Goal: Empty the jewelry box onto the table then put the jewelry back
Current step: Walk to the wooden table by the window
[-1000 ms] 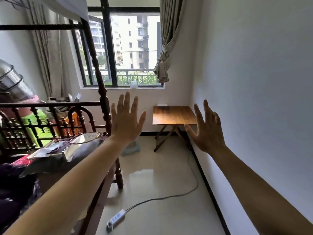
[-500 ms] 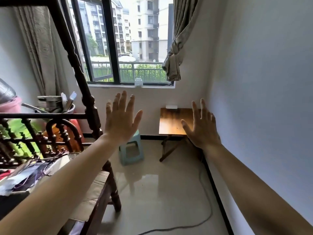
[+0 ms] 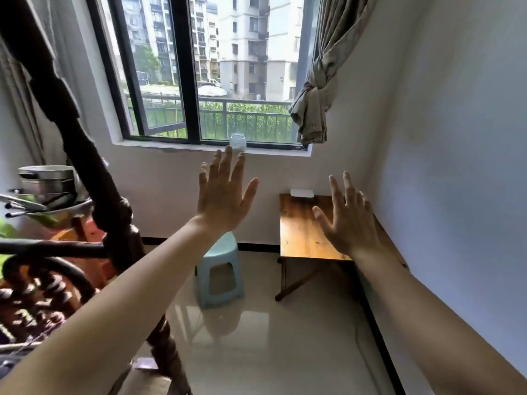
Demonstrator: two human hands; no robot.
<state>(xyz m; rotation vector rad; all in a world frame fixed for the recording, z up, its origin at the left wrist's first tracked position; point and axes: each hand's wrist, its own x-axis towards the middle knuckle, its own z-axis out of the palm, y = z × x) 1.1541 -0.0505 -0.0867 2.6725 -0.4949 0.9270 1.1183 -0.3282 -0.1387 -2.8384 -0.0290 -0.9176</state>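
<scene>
Since 1 second ago the table point(image 3: 302, 229) at 2 o'clock looms closer; left hand point(image 3: 221, 201) and right hand point(image 3: 349, 223) stay spread wide, empty, so emptying has not begun.

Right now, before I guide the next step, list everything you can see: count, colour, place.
table: one, brown wood, against the right wall
white box: one, at the table's far edge; whether it is the jewelry box cannot be told
stool: one, pale blue, on the floor left of the table
jar: one, clear, on the windowsill
window: one, black frame, back wall
curtain: one, beige, knotted, right of the window
bed frame: one, dark wood, left
pots: a metal stack, grey, far left
floor: pale glossy tile
left hand: open, empty, raised
right hand: open, empty, raised in front of the table
</scene>
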